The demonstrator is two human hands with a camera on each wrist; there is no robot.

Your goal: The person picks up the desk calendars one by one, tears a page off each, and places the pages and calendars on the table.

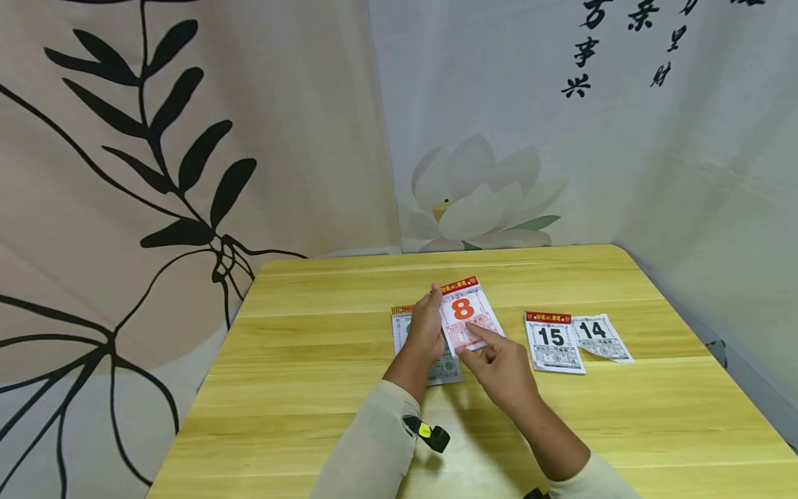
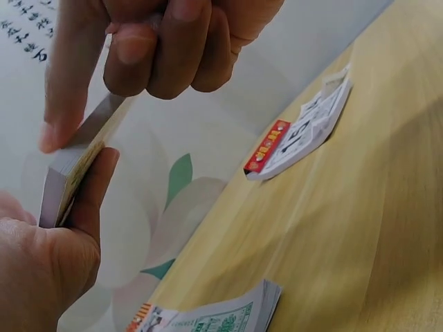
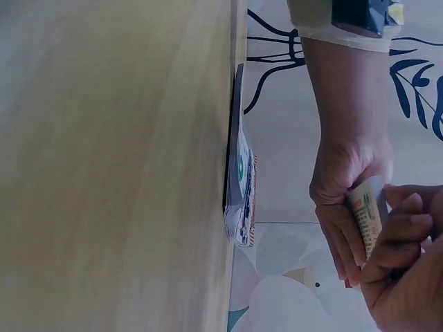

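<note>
My left hand grips a tear-off calendar pad with a red header and an orange-red 8, its thumb along the left side. The pad is raised and tilted above the table. My right hand is at the pad's lower part, index finger stretched over the page and thumb at the bottom edge, the other fingers curled. In the left wrist view the held pad shows edge-on between both hands. Partly hidden under my left hand and forearm, a second calendar pad with green print lies on the table.
To the right on the wooden table lies a calendar pad showing 15. A loose sheet with 14 lies against its right side, its lower edge torn. Printed cloth hangs behind the table.
</note>
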